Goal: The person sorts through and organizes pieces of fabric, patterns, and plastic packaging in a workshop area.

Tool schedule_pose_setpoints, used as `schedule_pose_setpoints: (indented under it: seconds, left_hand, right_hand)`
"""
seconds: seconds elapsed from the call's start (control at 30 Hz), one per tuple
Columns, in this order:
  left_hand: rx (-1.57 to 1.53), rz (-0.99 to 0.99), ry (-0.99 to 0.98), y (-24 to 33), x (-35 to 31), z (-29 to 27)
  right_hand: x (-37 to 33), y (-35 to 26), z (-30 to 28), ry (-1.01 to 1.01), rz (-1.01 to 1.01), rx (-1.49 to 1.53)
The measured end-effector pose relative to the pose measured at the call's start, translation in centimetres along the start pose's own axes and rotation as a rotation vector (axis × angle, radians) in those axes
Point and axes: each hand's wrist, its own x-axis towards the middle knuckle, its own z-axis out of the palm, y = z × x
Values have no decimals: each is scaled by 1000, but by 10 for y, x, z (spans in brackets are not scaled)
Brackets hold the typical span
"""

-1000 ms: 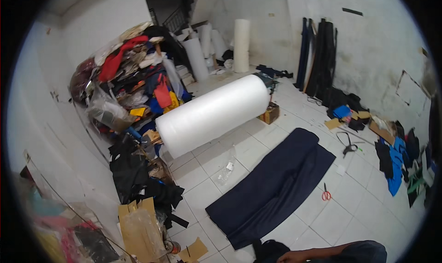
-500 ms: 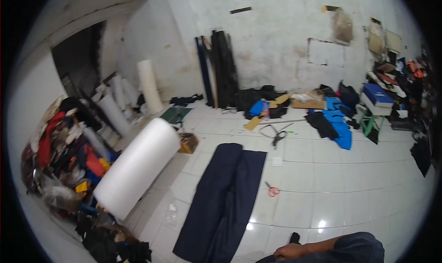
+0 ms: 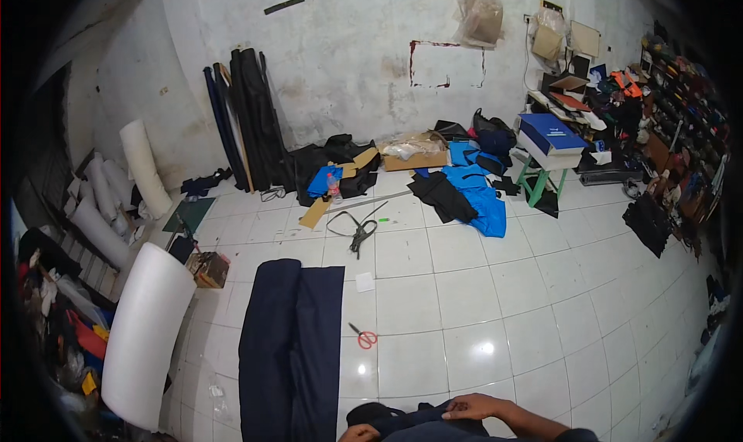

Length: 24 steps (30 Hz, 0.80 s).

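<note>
At the lower edge, my right hand (image 3: pixel 474 406) has its fingers closed on dark navy cloth (image 3: pixel 414 423) close to my body. Whether this cloth is clothing I wear or a loose piece, I cannot tell. My left hand (image 3: pixel 361 433) rests against the left end of the same cloth, mostly cut off by the picture's edge, its fingers hidden. A long navy fabric piece (image 3: pixel 319 341), partly rolled along its left side, lies on the floor to the left. Red-handled scissors (image 3: pixel 364 336) lie on the tiles just right of it.
A thick white roll (image 3: pixel 147 341) leans at left beside heaped cloth. Webbing straps (image 3: pixel 356 229), a white square (image 3: pixel 364 281) and blue fabric (image 3: pixel 481 206) lie on the tiled floor. Dark rolls (image 3: pixel 251 125) stand against the wall. A blue-topped box (image 3: pixel 551 136) sits on a green stool (image 3: pixel 542 185).
My view has swung right, so the room's contents sit further left. My right hand has come to the dark cloth, and my left hand has entered at the lower edge.
</note>
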Motion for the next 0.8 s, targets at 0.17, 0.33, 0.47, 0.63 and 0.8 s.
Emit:
schedule_pose_setpoints:
  seconds: [0.17,0.33,0.47,0.63,0.8]
  left_hand:
    - [473,221,396,20,103,-56]
    - [462,-54,357,67,222,-112]
    - [583,201,310,130,314,-140]
    - [685,407,37,264,424,-164]
    - [615,370,67,338,499,-184]
  right_hand:
    - [64,29,-37,456,78,-129]
    - [136,33,-97,392,97,-10]
    - [151,110,-140,623,392,130]
    - [120,161,-169,1042,687,763]
    - [143,156,-166,1083,741,967]
